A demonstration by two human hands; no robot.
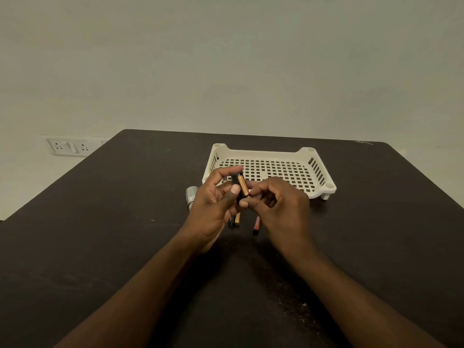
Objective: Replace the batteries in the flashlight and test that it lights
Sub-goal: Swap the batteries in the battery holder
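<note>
My left hand grips a small black battery holder, held upright above the dark table. A copper-and-black battery lies against the holder's right side, and the thumb and fingertips of my right hand pinch its lower end. The silver flashlight head lies on the table just left of my left hand, mostly hidden by it. Two loose batteries, black and gold, lie below my hands. A red battery lies to their right, partly under my right hand.
A cream perforated plastic tray stands behind my hands, with nothing visible in it. A wall socket panel sits on the wall at the far left, beyond the table's edge.
</note>
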